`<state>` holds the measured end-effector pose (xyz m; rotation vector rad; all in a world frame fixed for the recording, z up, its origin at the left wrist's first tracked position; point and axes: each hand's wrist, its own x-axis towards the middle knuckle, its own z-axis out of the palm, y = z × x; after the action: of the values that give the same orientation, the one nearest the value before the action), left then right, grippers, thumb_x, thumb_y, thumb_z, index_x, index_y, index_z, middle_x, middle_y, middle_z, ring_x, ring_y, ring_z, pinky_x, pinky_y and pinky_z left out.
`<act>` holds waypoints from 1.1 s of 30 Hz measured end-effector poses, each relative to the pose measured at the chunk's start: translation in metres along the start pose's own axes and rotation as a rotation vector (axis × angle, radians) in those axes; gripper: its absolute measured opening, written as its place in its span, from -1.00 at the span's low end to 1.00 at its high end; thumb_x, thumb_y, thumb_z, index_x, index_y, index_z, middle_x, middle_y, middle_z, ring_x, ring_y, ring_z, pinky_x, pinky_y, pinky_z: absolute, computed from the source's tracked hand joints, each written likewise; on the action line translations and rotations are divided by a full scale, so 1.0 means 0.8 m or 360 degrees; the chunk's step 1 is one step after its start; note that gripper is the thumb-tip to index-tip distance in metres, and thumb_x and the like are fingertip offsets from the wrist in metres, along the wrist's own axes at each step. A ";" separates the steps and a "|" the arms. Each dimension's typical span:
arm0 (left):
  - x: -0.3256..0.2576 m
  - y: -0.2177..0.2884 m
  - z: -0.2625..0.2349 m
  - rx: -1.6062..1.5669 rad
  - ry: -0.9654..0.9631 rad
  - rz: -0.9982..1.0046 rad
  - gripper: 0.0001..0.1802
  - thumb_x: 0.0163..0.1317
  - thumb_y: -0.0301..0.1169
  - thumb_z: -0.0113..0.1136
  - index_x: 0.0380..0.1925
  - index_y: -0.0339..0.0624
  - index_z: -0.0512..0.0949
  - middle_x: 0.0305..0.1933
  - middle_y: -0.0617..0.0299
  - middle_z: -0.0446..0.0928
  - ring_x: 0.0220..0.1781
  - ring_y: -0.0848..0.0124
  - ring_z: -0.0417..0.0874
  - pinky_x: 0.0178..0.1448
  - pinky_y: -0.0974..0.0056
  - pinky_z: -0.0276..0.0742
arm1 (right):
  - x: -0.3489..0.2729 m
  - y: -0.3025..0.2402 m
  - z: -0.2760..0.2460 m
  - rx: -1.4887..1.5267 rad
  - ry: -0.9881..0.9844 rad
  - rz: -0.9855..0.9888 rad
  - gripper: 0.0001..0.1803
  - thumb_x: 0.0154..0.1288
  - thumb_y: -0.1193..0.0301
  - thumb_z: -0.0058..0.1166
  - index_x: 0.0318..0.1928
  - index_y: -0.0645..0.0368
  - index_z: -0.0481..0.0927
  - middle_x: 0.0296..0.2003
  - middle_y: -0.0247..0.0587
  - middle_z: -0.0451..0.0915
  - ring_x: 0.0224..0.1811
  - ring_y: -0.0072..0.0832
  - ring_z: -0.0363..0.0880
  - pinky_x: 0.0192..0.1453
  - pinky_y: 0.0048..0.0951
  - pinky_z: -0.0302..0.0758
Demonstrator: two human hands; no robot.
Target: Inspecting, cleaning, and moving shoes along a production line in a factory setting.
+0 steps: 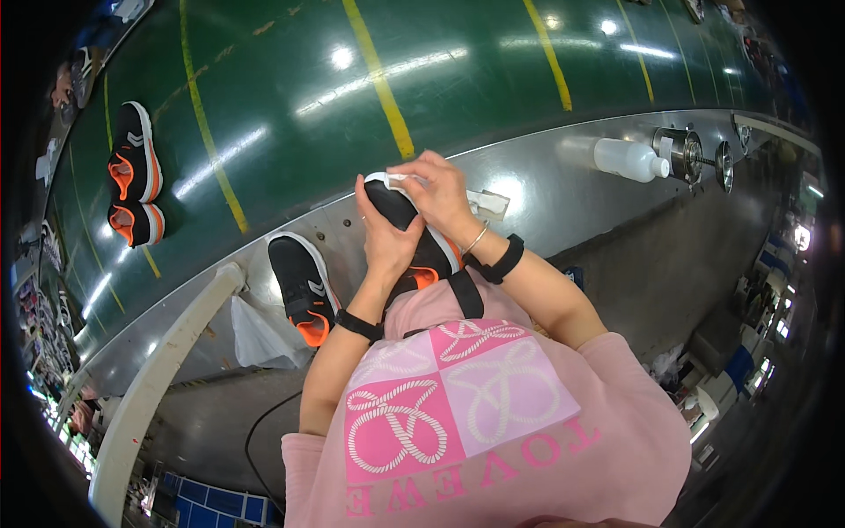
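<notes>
Right in front of my body is a black sneaker (393, 205) with a white sole edge and orange lining, its toe pointing away from me. My left hand (387, 242) grips its left side near the toe, thumb along the upper. With bent, pinched fingers my right hand (438, 195) presses a small white cloth (396, 180) against the toe edge; whether it is fabric or paper I cannot tell. The shoe's heel end is partly hidden by my right hand and shirt. A matching sneaker (299, 273) lies to the left on the metal ledge (554, 172).
A green conveyor belt (290, 150) with yellow lines runs beyond the ledge, carrying another pair of sneakers (134, 167) at left. On the right stand a white plastic bottle (623, 159) and a metal canister (679, 156). A pale curved bar (167, 352) and plastic bag (260, 334) are at left.
</notes>
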<state>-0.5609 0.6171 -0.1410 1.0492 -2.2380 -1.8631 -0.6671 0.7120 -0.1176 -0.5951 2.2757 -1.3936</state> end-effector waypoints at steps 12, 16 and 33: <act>0.003 -0.007 0.003 -0.0039 0.0018 0.0055 0.21 0.02 -0.48 0.46 0.47 -0.14 -0.27 0.31 -0.09 0.20 0.30 0.15 0.33 0.39 0.16 0.26 | 0.010 0.008 0.000 0.0137 0.0023 0.0162 -0.83 0.14 0.45 0.27 -0.22 0.12 0.75 -0.41 -0.16 0.57 -0.37 -0.37 0.58 -0.28 -0.41 0.46; 0.004 -0.005 0.000 -0.0128 -0.0030 0.0032 0.21 0.02 -0.49 0.46 0.47 -0.14 -0.28 0.32 -0.09 0.18 0.31 0.16 0.31 0.41 0.16 0.23 | 0.001 0.015 -0.006 0.0149 -0.0011 0.0281 -0.83 0.13 0.43 0.29 -0.22 0.13 0.75 -0.38 -0.14 0.60 -0.36 -0.37 0.58 -0.27 -0.41 0.46; 0.004 -0.008 0.008 -0.0194 -0.0035 0.0035 0.23 0.02 -0.38 0.46 0.47 -0.12 -0.29 0.38 -0.17 0.10 0.40 0.07 0.24 0.44 0.14 0.17 | 0.024 0.016 -0.006 0.0119 -0.0141 0.0195 -0.83 0.14 0.40 0.28 -0.26 0.19 0.74 -0.35 -0.09 0.60 -0.33 -0.26 0.61 -0.23 -0.35 0.49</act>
<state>-0.5631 0.6203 -0.1500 0.9857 -2.1070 -1.9834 -0.6874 0.7103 -0.1296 -0.4759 2.1430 -1.3596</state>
